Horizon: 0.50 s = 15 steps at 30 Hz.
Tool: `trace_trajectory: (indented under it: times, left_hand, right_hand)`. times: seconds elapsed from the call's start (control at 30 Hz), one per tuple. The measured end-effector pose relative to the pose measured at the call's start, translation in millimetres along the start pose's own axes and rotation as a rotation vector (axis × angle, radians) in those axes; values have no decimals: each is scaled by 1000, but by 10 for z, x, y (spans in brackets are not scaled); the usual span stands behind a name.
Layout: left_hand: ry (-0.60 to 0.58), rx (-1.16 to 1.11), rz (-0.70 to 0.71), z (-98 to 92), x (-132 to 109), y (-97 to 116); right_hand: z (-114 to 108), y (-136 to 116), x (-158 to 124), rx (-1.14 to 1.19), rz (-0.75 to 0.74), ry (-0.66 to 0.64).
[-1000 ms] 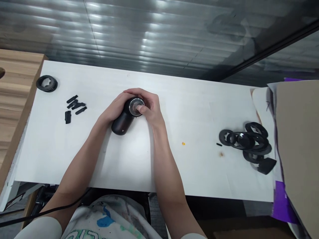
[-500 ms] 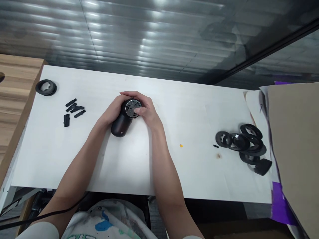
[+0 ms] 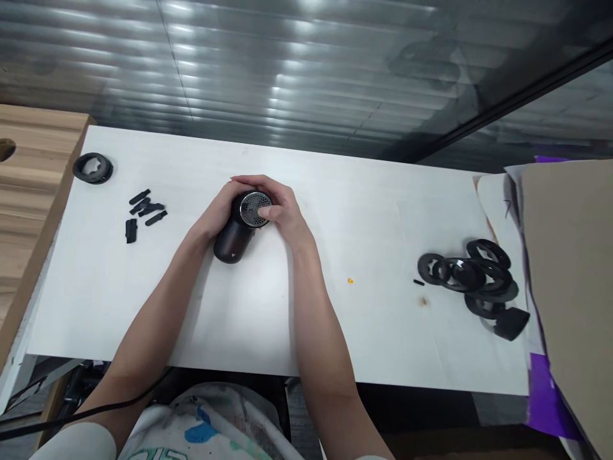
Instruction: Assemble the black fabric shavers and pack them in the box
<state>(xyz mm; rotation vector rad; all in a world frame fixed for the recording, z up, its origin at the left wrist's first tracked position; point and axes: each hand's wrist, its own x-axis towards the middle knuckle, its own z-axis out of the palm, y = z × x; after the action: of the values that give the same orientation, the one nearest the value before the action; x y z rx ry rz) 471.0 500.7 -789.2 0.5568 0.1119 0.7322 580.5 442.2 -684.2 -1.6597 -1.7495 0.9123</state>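
A black fabric shaver (image 3: 233, 241) with a round, perforated metal head lies tilted at the middle of the white table. My left hand (image 3: 223, 207) is wrapped round its left side near the head, its fingers mostly hidden behind the body. From the right, my right hand (image 3: 283, 207) grips the head end, thumb resting on the metal mesh and fingers curled over the far side. The fingertips of both hands meet behind the head.
Several small black plastic pieces (image 3: 147, 208) lie at the left, near a black ring (image 3: 92, 168). More black rings and round parts (image 3: 486, 275) are heaped at the right. A tiny orange piece (image 3: 350, 280) lies right of my forearm. A cardboard sheet (image 3: 569, 268) borders the right edge.
My view has shifted slightly, so the table and loose parts sit a little further right. Both hands keep the same hold on the fabric shaver.
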Motion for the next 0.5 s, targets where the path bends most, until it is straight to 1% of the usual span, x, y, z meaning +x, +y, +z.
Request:
trace_trajectory:
  times: [0.1,0.23,0.37,0.5]
  left_hand:
    - [-54,-26,2,-12,-3,-13]
    - [-48,-94,-28,-10,-26,-8]
    - [-101,-135,-73,-7,-35,4]
    - [-109,-200,-75,-29,-17,13]
  right_hand:
    - [14,-13,-3,8,28,10]
    - [22,-14,9,67,27,-1]
    - [27,-26,40,109,36,1]
    - [45,-56,44,136,49,25]
